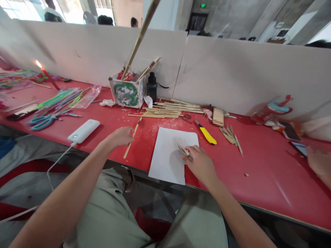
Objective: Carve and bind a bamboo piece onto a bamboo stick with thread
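Note:
My left hand (pixel 123 136) hangs over the red table beside a thin bamboo strip (pixel 128 147) with a dark upper end; its fingers are loosely apart and hold nothing that I can see. Over the right part of a white sheet of paper (pixel 165 156), my right hand (pixel 198 160) has its fingers closed on small bamboo pieces (pixel 183 150), whose pointed ends stick out to the left. A yellow cutter knife (pixel 207 135) lies just beyond the right hand. Behind the paper is a row of pale bamboo sticks (pixel 162 113).
A box with a green dragon picture (pixel 126 93) holds sticks, beside a black bottle (pixel 152 88). Left are a white power bank (pixel 84 131), blue scissors (pixel 42 121), pipe cleaners and a lit candle (pixel 49 77). Another person's hand (pixel 319 163) is at far right.

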Demonstrator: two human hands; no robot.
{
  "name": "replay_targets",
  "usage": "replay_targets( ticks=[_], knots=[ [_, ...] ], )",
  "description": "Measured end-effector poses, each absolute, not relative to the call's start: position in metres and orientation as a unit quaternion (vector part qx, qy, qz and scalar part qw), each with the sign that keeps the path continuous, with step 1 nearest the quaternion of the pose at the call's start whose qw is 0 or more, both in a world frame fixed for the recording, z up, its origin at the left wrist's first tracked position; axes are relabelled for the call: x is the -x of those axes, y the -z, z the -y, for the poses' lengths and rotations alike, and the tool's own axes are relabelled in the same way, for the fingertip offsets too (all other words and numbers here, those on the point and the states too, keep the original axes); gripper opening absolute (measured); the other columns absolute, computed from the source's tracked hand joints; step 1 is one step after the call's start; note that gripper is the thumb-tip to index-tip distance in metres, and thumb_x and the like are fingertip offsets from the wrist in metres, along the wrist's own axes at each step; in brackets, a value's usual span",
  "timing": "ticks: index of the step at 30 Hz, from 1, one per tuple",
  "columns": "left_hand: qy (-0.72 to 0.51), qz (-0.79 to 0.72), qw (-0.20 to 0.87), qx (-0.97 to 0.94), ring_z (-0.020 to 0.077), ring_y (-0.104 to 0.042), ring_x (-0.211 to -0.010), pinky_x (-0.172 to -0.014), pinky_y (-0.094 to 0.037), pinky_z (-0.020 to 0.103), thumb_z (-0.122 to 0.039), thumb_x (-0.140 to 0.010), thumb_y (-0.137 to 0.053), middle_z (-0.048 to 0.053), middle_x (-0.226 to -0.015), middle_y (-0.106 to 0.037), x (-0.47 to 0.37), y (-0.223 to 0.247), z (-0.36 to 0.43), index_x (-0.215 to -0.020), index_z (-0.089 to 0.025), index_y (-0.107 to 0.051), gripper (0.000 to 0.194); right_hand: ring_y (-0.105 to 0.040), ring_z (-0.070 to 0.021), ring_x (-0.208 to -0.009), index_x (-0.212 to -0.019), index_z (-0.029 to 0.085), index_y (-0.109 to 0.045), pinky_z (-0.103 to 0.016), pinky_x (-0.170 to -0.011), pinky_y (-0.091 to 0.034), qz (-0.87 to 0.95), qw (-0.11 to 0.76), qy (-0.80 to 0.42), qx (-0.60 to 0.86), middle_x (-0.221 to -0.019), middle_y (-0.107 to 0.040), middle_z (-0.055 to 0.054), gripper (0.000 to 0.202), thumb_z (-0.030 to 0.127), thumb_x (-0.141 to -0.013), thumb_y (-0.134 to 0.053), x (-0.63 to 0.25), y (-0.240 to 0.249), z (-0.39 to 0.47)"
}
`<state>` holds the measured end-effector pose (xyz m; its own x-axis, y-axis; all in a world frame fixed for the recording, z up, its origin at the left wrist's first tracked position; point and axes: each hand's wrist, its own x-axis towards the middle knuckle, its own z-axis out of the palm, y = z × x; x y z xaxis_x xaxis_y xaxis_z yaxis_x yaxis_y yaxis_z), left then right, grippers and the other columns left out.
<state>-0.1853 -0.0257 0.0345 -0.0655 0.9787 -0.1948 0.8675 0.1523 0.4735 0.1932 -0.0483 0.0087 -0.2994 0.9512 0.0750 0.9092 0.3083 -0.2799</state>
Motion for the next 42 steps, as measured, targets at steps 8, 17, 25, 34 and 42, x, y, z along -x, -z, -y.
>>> replay_targets(
  ticks=[8,17,25,34,42],
  knots=[
    [-0.363,-0.625,0.433,-0.538,0.0108,-0.061,-0.060,-0.056,-0.048,0.024,-0.029,-0.083,-0.070,0.004,-0.088,-0.072,0.128,-0.058,0.033,-0.122,-0.014,-0.066,0.043,-0.067,-0.0254,-0.100,-0.104,0.021,-0.069,-0.033,-0.070,-0.043,0.815,0.090,-0.083,0.567,-0.110,-0.072,-0.009,0.016,0.028,-0.097,-0.058,-0.196,-0.001,0.027],
    [-0.539,-0.473,0.550,-0.428,0.0101,-0.063,-0.066,-0.050,-0.049,0.019,-0.026,-0.087,-0.066,-0.001,-0.079,-0.058,0.021,-0.053,-0.035,-0.089,-0.019,-0.057,0.011,-0.063,-0.0196,-0.075,-0.088,0.022,-0.062,-0.031,-0.068,-0.040,0.774,0.272,-0.148,0.552,-0.086,-0.071,-0.004,0.011,0.027,-0.091,-0.054,-0.210,-0.001,-0.024],
    [-0.600,-0.444,0.497,-0.443,0.0113,-0.069,-0.059,-0.048,-0.048,0.021,-0.030,-0.097,-0.049,-0.003,-0.087,-0.067,0.001,-0.051,-0.041,-0.103,-0.026,-0.037,0.014,-0.069,-0.0232,-0.090,-0.104,0.022,-0.061,-0.037,-0.080,-0.050,0.729,0.458,-0.131,0.492,-0.104,-0.075,-0.010,0.016,0.031,-0.096,-0.050,-0.211,0.010,-0.077],
    [-0.687,-0.435,0.449,-0.371,0.0136,-0.074,-0.065,-0.050,-0.048,0.022,-0.039,-0.095,-0.061,-0.007,-0.088,-0.069,-0.009,-0.045,-0.042,-0.106,-0.029,-0.027,0.037,-0.057,-0.0146,-0.064,-0.091,0.024,-0.053,-0.028,-0.059,-0.042,0.743,0.465,-0.138,0.461,-0.075,-0.061,0.001,0.005,0.027,-0.096,-0.054,-0.209,0.020,-0.057],
    [-0.690,-0.450,0.464,-0.325,0.0122,-0.073,-0.067,-0.055,-0.048,0.023,-0.040,-0.091,-0.064,-0.007,-0.086,-0.067,-0.007,-0.038,-0.050,-0.104,-0.029,-0.032,0.036,-0.054,-0.0149,-0.064,-0.104,0.024,-0.056,-0.030,-0.060,-0.042,0.751,0.461,-0.144,0.451,-0.080,-0.062,0.000,0.012,0.035,-0.102,-0.051,-0.211,0.022,-0.055]
  ],
)
